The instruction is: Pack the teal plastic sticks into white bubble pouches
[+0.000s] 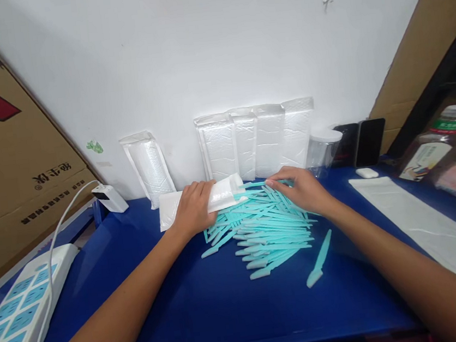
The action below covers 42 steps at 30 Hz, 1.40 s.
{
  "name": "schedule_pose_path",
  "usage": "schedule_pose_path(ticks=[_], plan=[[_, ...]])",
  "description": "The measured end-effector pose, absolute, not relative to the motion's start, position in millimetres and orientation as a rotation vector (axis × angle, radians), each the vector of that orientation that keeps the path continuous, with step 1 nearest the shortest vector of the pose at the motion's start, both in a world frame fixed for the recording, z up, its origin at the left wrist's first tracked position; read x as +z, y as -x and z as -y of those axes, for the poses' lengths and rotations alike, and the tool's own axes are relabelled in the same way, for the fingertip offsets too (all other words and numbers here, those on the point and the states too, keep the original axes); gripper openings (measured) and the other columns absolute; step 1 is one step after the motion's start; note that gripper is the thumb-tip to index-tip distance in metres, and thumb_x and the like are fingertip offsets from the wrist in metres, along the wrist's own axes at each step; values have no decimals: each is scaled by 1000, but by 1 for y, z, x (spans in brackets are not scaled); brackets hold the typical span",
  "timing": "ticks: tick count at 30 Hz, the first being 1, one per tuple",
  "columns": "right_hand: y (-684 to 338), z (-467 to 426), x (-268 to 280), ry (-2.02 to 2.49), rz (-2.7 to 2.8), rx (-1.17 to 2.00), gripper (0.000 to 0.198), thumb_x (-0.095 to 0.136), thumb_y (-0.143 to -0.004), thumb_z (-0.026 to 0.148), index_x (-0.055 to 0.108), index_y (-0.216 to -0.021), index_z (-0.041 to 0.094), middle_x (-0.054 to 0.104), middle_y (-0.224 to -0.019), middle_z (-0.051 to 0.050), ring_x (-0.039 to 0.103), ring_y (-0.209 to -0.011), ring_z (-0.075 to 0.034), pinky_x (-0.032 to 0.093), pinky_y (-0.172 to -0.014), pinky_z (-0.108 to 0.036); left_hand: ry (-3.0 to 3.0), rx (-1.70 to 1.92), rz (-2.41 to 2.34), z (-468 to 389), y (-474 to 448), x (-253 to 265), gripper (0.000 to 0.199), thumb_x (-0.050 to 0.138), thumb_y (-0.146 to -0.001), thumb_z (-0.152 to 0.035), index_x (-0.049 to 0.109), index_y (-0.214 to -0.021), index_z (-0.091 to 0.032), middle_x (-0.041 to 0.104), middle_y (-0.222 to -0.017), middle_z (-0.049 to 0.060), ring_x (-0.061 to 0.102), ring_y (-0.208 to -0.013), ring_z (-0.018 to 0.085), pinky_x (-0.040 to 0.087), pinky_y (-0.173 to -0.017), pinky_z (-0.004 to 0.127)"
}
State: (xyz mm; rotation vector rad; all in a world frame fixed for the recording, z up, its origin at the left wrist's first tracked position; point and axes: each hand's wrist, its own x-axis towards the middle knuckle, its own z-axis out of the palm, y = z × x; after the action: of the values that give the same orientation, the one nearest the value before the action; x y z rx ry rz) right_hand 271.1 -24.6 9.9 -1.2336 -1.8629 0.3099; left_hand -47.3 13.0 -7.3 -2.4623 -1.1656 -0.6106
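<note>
My left hand is wrapped round a white padded mailer that lies sideways, its mouth facing right. Pinched in the fingers of my right hand is a turquoise eyebrow razor, whose far end reaches the mouth of the mailer. Another turquoise piece shows at the same mouth. Below both hands spreads a pile of such eyebrow razors with pale caps. One loose razor lies apart at the right of the pile.
Several padded mailers lean on the wall, another further left. A power strip and a white power bank stand left. Rightward are a clear jar, a phone, a bottle and a flat white mailer.
</note>
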Motion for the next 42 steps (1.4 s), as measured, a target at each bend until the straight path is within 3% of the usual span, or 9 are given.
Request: schedule_pose_path(ticks=[10, 14, 22, 26, 31, 33, 36, 39, 42], plan=[[-241, 41, 8, 1071, 1833, 390, 31, 72, -93, 54, 81, -100, 26, 73, -92, -5, 58, -71, -20, 47, -69, -38, 2535, -704, 942, 3, 32, -5, 70, 63, -75, -23, 50, -143, -14, 66, -125, 17, 58, -111, 37, 44, -97, 50], [-241, 44, 13, 1067, 1798, 410, 27, 69, -96, 50, 78, -104, 25, 75, -103, -6, 61, -78, -21, 47, -66, -36, 2531, -731, 944, 3, 32, -5, 70, 63, -74, -23, 51, -143, -15, 66, -125, 16, 58, -112, 36, 45, -98, 50], [-246, 39, 7, 1045, 1904, 469, 29, 68, -96, 51, 82, -107, 28, 65, -104, -7, 60, -86, -22, 47, -66, -34, 2499, -736, 962, 1, 35, -3, 68, 63, -73, -20, 53, -140, -15, 67, -123, 16, 59, -111, 36, 45, -97, 48], [-254, 37, 14, 1154, 1782, 428, 24, 56, -96, 28, 77, -106, 26, 65, -106, -5, 58, -88, -21, 47, -81, -37, 2486, -729, 977, 0, 36, -3, 67, 63, -73, -20, 54, -139, -14, 67, -122, 16, 59, -110, 35, 45, -97, 48], [-270, 32, 23, 1283, 1494, 506, 32, 47, -78, 13, 67, -101, 25, 56, -80, -1, 51, -70, -20, 41, -63, -33, 2449, -702, 1062, -4, 40, -5, 62, 62, -76, -20, 55, -138, -14, 67, -119, 15, 58, -106, 35, 45, -93, 47], [-276, 29, 23, 1236, 1444, 392, 34, 48, -78, 12, 65, -103, 25, 60, -87, -2, 53, -72, -19, 43, -65, -33, 2443, -683, 1084, -5, 41, -5, 61, 61, -77, -21, 56, -137, -13, 66, -119, 15, 57, -106, 35, 45, -93, 47], [-280, 22, 20, 1120, 1397, 163, 34, 48, -80, 9, 62, -107, 25, 66, -108, -5, 61, -93, -21, 50, -79, -35, 2437, -669, 1095, -5, 42, -4, 61, 61, -78, -20, 55, -138, -13, 66, -119, 16, 57, -106, 35, 45, -93, 48], [-280, 17, 16, 999, 1397, 113, 34, 48, -90, 13, 57, -119, 27, 64, -126, -7, 64, -113, -23, 56, -88, -38, 2441, -677, 1096, -6, 42, -4, 61, 61, -78, -20, 55, -138, -13, 66, -120, 16, 57, -106, 35, 45, -93, 48], [-276, 12, 9, 897, 1425, 203, 26, 48, -103, 28, 51, -129, 30, 58, -144, -8, 65, -126, -23, 57, -102, -44, 2449, -675, 1102, -6, 42, -4, 61, 60, -78, -21, 55, -138, -13, 66, -119, 16, 57, -106, 35, 45, -93, 49]])
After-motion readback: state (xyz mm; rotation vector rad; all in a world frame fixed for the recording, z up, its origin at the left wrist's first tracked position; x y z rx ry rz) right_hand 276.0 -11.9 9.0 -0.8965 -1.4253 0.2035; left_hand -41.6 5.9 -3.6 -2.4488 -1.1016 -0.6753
